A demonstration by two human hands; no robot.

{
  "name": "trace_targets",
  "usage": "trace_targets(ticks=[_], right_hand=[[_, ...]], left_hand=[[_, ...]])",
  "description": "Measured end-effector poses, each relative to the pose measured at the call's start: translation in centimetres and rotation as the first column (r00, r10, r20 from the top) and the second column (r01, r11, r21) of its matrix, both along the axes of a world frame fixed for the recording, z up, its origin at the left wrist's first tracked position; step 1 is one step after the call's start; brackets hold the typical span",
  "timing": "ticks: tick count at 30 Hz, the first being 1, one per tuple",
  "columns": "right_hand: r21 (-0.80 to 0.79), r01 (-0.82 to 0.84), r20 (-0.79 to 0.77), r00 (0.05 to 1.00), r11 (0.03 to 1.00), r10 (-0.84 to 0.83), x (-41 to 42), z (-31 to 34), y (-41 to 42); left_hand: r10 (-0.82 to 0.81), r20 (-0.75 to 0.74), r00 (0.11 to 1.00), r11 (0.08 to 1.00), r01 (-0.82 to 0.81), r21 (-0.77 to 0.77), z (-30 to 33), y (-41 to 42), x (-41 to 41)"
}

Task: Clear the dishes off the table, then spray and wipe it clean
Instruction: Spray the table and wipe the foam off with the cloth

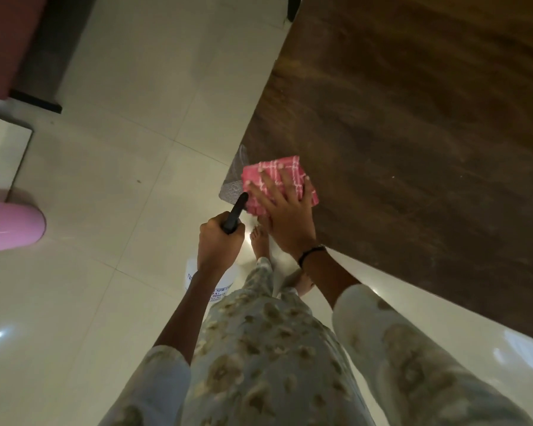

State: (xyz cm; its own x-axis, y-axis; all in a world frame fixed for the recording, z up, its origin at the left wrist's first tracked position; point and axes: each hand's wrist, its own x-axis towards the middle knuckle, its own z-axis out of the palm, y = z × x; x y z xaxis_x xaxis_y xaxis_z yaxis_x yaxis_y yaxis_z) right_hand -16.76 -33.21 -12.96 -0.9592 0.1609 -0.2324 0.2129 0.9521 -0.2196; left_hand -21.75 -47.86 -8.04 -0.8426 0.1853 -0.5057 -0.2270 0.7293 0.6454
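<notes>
A dark wooden table [413,124] fills the right half of the head view. A folded pink checked cloth [286,172] lies at the table's near left corner. My right hand [285,216] presses flat on the cloth with fingers spread. My left hand [217,245] grips the black trigger head of a white spray bottle [211,287], held off the table's edge above the floor. Most of the bottle's body is hidden behind my hand and arm.
Pale glossy floor tiles [130,167] spread to the left of the table. A pink rounded object [10,224] sits at the left edge. A grey seat [234,179] pokes out under the table corner. Dark furniture [43,56] stands at the upper left.
</notes>
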Motion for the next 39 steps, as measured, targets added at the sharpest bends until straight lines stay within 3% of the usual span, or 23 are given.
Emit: trace_targets(ticks=[4, 6, 9, 13, 17, 21, 26, 30, 32, 39], right_hand=[[0.018, -0.195, 0.011, 0.981, 0.981, 0.195, 4.7, -0.7, 0.6], [0.048, -0.217, 0.012, 0.976, 0.975, 0.217, 6.4, -0.6, 2.8], [0.09, -0.091, 0.034, 0.995, 0.992, 0.089, 6.0, 0.0, 5.7], [0.102, 0.115, 0.055, 0.991, 0.988, -0.121, -0.5, 0.0, 7.0], [0.092, 0.155, 0.075, 0.984, 0.984, -0.162, -7.4, -0.3, 4.8], [0.095, 0.042, 0.039, 0.998, 0.995, -0.046, -8.5, -0.3, 0.5], [-0.018, -0.138, -0.054, 0.989, 0.99, 0.137, -4.1, -0.3, -4.3], [0.033, -0.38, -0.052, 0.923, 0.924, 0.381, -0.7, -1.0, -1.1], [0.057, -0.421, -0.032, 0.905, 0.905, 0.423, -0.2, -0.9, 1.5], [0.096, -0.125, 0.031, 0.992, 0.988, 0.123, -0.8, 0.0, 10.0]], left_hand=[[0.011, 0.001, 1.0, 1.0, -0.011, 0.016, 0.0, -0.6, -0.6], [0.03, -0.003, 1.0, 0.999, -0.03, 0.024, 0.1, -0.8, -1.0], [0.036, -0.006, 0.999, 0.999, -0.036, 0.036, 0.5, -0.8, -1.7], [0.034, -0.026, 0.999, 0.999, -0.033, 0.035, 0.4, -1.2, -3.3], [0.051, -0.052, 0.997, 0.997, -0.048, 0.061, 0.2, -1.8, -4.7], [0.062, -0.063, 0.996, 0.996, -0.057, 0.074, 0.1, -2.4, -5.6], [0.077, -0.02, 0.997, 0.992, -0.074, 0.098, 1.1, -2.2, -6.2], [0.049, -0.025, 0.998, 0.992, -0.046, 0.113, 1.9, -1.4, -6.3], [0.034, -0.037, 0.999, 0.994, -0.03, 0.108, 2.2, -0.7, -6.2], [-0.002, -0.067, 0.998, 0.991, 0.011, 0.137, 3.2, 2.3, -6.3]])
